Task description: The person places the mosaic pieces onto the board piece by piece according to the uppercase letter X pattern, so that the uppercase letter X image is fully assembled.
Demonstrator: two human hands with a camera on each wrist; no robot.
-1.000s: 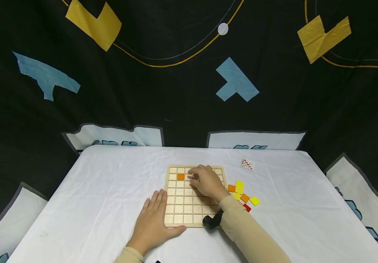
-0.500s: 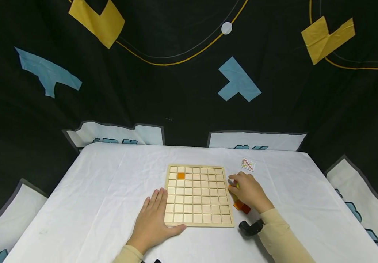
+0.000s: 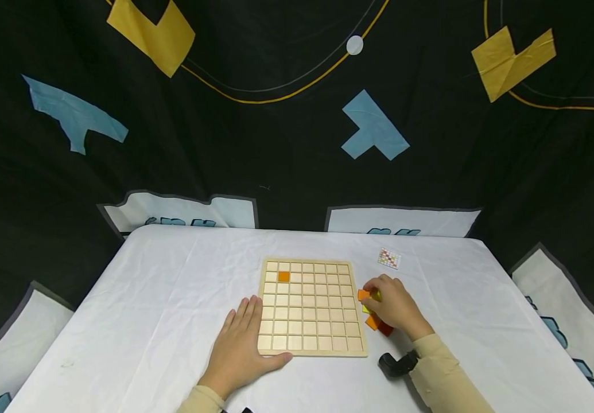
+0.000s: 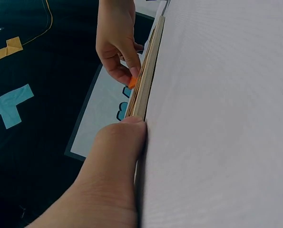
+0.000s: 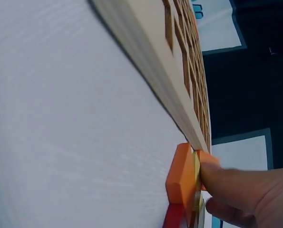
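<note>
A square wooden grid board (image 3: 313,354) lies on the white table, with one orange tile (image 3: 283,276) in a cell near its far left corner. My left hand (image 3: 240,344) rests flat, fingers straight along the board's left edge and thumb at its near edge. At the board's right side, my right hand (image 3: 392,304) is curled over a small pile of tiles. An orange tile (image 3: 363,294) shows between its thumb and fingertips, also seen in the left wrist view. Beneath the hand lie a yellow tile (image 3: 366,309), another orange tile (image 3: 372,322) and a red tile (image 3: 385,328).
Beyond the pile lies a small card (image 3: 389,258) printed with a coloured grid pattern. A black camera mount (image 3: 398,365) sticks out from the right wrist. Behind the white table (image 3: 136,321) hangs a black curtain (image 3: 276,155) with yellow and blue shapes.
My right hand has left the board's far part and moved right to the tile pile, where it has shifted slightly over the last half second. The left hand stays put.
</note>
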